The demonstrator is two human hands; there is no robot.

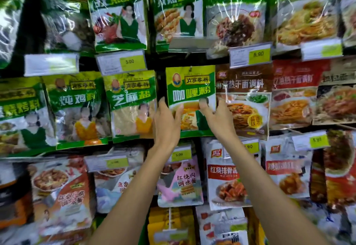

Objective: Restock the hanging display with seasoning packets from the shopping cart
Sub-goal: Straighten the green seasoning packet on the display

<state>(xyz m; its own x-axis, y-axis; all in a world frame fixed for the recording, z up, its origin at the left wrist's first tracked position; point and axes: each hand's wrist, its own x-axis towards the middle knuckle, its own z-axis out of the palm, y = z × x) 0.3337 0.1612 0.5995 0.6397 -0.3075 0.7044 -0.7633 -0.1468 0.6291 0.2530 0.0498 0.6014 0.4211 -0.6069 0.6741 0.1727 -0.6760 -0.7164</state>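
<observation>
Both hands, left hand (166, 123) and right hand (217, 119), pinch the green seasoning packet (190, 92).

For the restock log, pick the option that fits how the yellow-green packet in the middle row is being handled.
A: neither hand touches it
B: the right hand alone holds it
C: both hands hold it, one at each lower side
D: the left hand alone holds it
C: the left hand and the right hand each grip a lower side of the yellow-green packet, thumbs on its front.
</observation>
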